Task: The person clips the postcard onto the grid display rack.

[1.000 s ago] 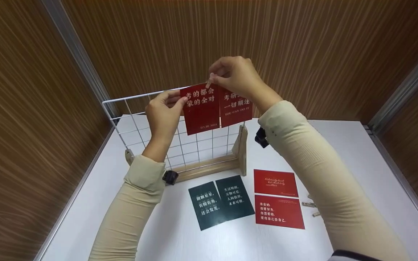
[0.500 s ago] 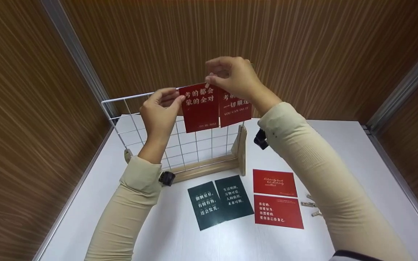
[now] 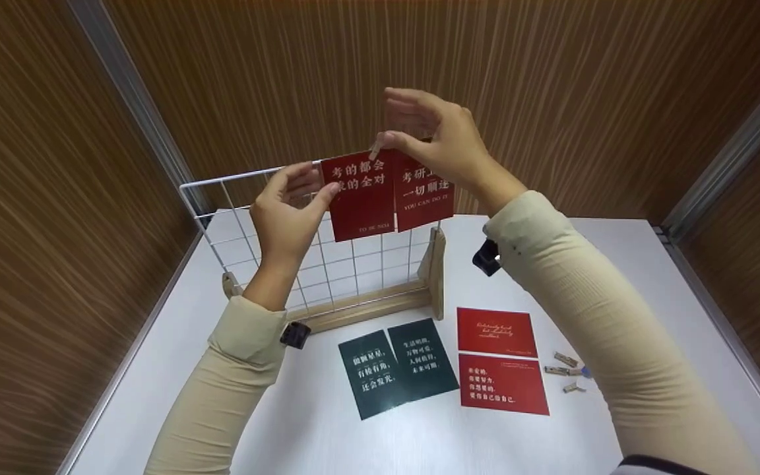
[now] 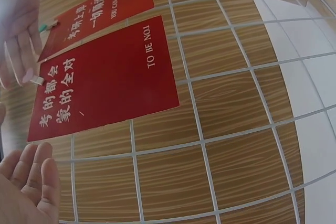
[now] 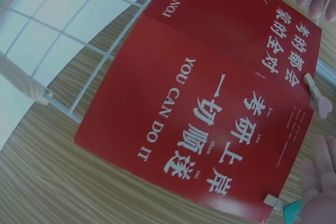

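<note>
Right fingers (image 3: 414, 97) straighter, higher (near clip (image 5: 312, 86)).

Left hand (image 3: 287, 221), right hand (image 3: 451, 142) — aloft, fingers (image 3: 414, 97) loose

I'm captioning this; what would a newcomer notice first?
Probably the red rectangular card lettered TO BE NO.1 and the red card lettered YOU CAN DO IT, side by side against the top of a white wire grid. Next, the pink heart-tipped wooden clip on the first card's top edge and the teal heart-tipped wooden clip on the second's.
</note>
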`<state>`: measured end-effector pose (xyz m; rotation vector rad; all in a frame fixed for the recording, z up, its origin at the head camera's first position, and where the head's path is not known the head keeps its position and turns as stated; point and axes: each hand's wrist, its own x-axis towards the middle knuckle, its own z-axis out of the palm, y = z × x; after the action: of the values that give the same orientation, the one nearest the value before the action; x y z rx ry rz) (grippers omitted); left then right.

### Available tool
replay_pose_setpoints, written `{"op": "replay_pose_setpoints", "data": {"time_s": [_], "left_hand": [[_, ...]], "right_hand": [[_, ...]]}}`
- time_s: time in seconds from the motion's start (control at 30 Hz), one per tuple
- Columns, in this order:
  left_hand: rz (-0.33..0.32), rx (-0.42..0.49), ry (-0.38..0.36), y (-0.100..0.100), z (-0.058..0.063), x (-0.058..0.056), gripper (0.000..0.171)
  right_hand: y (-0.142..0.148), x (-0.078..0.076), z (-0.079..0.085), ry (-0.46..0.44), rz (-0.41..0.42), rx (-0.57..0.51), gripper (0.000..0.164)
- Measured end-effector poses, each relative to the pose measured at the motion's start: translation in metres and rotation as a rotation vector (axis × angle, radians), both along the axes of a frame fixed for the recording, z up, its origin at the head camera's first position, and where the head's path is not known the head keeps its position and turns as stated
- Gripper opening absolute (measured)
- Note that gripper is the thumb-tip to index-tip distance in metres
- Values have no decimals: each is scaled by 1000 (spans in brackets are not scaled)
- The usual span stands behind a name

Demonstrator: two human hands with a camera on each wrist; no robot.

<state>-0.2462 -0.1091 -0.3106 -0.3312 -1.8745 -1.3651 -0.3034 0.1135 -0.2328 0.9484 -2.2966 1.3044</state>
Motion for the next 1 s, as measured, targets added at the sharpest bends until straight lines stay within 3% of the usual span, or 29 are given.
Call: {"op": "replay_pose_setpoints", "data": {"time_s": [0.53,0.73,1.0], "left_hand": [[-6,-91,-57,-5,-24,19,53],[-12,-101,-86,-6,-37,28,55],[-26,-112,-127,-9,-56,37,58]], "right_hand": [[28,3,-19,269,95,-50,64],[37,7,-30,303,73,-79,81],[51,20,-42,334,42,-69,80]]}}
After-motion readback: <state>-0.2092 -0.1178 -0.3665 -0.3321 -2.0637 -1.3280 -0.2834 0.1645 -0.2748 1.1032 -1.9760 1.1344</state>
